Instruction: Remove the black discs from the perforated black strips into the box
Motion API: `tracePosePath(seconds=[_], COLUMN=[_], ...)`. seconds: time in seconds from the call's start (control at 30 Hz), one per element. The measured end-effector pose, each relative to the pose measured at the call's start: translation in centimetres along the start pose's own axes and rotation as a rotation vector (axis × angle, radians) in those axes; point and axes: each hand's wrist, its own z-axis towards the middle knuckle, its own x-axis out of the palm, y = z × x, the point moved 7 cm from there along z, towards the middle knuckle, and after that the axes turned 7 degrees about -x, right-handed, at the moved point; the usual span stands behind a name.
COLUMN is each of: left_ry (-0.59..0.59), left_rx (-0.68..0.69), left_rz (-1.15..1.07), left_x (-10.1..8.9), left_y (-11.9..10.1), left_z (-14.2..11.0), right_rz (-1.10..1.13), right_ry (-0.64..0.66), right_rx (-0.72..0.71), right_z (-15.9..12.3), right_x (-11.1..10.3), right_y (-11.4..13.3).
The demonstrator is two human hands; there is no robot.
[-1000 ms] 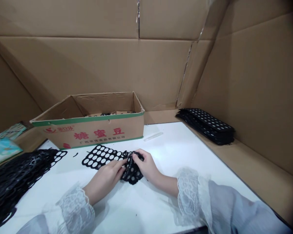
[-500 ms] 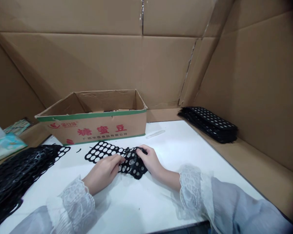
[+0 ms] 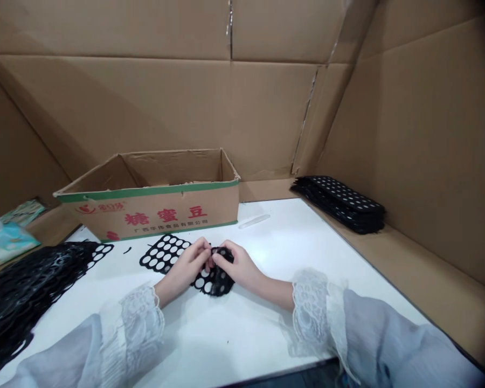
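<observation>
A black sheet with rows of round holes lies on the white table, its right part bunched and folded up between my hands. My left hand pinches it near the middle, fingertips close to those of the other hand. My right hand grips the crumpled right end between thumb and fingers. What is under the fingertips is hidden. To the left, a heap of similar black perforated sheets spreads over the table edge.
Behind my hands stands an open cardboard box with red lettering. A stack of black dotted sheets sits at the back right on cardboard. A clear narrow strip lies right of the box. A colourful plastic packet is far left.
My left hand has moved up and right, meeting my right hand. The sheet's right end is more bunched and folded. The view has shifted slightly.
</observation>
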Motion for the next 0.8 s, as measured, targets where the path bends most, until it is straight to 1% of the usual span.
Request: tracePosePath(seconds=[0.07,0.1,0.17,0.2,0.27,0.33,0.37,0.43,0.47,0.5,0.57,0.6,0.63,0.7,0.8], left_ry=[0.010,-0.014,-0.109,-0.175,-0.293,-0.384,-0.423,-0.460,-0.459,-0.434,-0.364,-0.326,-0.295,-0.254,-0.202], left_rx=[-0.031,-0.029,-0.034,-0.063,-0.157,-0.239,-0.264,-0.252,-0.211,-0.130,0.019,0.073,0.102,0.120,0.121], left_rz=[-0.034,-0.021,-0.008,-0.029,-0.095,-0.136,-0.141,-0.071,0.016,0.184,0.504,0.620,0.684,0.701,0.573], left_x=[0.0,-0.1,-0.7,-1.2,-2.4,-3.7,-4.2,-4.8,-4.6,-4.0,-2.0,-1.0,-0.1,0.9,1.3], left_y=[0.2,0.3,0.8,1.5,3.2,4.5,4.9,4.5,3.7,2.5,0.4,-0.3,-0.7,-1.0,-0.8], left_z=[0.4,0.6,0.9,1.0,1.3,1.4,1.2,0.6,0.3,0.0,-0.8,-1.1,-1.3,-1.6,-1.7], right_rz=[-0.007,-0.010,-0.009,-0.003,0.005,0.008,0.011,0.011,0.009,0.007,0.014,0.024,0.038,0.056,0.048], right_ry=[0.017,0.024,0.024,0.023,-0.004,-0.046,-0.060,-0.078,-0.084,-0.088,-0.083,-0.075,-0.062,-0.042,-0.049], right_rx=[0.027,0.026,0.020,0.025,0.057,0.096,0.110,0.125,0.125,0.124,0.112,0.104,0.096,0.087,0.085], right_z=[0.1,0.1,0.2,0.2,0.3,0.3,0.3,0.3,0.3,0.3,0.4,0.4,0.4,0.4,0.4], right_x=[0.1,0.2,0.3,0.4,0.2,-0.1,-0.3,-0.5,-0.6,-0.6,-0.5,-0.4,-0.3,0.0,-0.1], right_y=[-0.3,-0.3,-0.3,-0.4,-0.7,-1.1,-1.3,-1.5,-1.5,-1.5,-1.5,-1.5,-1.4,-1.4,-1.4])
